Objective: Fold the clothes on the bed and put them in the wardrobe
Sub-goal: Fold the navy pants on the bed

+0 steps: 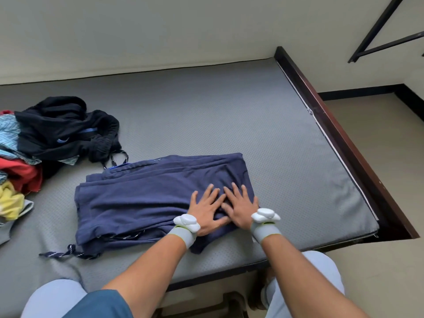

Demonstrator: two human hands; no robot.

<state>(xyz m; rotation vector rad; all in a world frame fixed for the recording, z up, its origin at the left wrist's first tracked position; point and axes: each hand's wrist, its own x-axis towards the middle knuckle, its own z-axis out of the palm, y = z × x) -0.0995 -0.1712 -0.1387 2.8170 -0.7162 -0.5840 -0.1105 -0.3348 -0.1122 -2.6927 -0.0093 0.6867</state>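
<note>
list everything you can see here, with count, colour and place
trousers: 1, navy, folded at the middle of the mattress, cords trailing at the near left
black garment: 1, black with blue trim, crumpled on the left of the mattress
clothes pile: several, light blue patterned, red, yellow and grey, at the left edge
mattress: 1, grey, fills the bed
bed frame: 1, dark brown, along the mattress's right side
metal frame: 1, black, against the wall at top right
wristbands: 2, grey with white trackers, one on each wrist
left hand: 1, flat on the trousers' right end
right hand: 1, flat on the trousers beside the left hand
</note>
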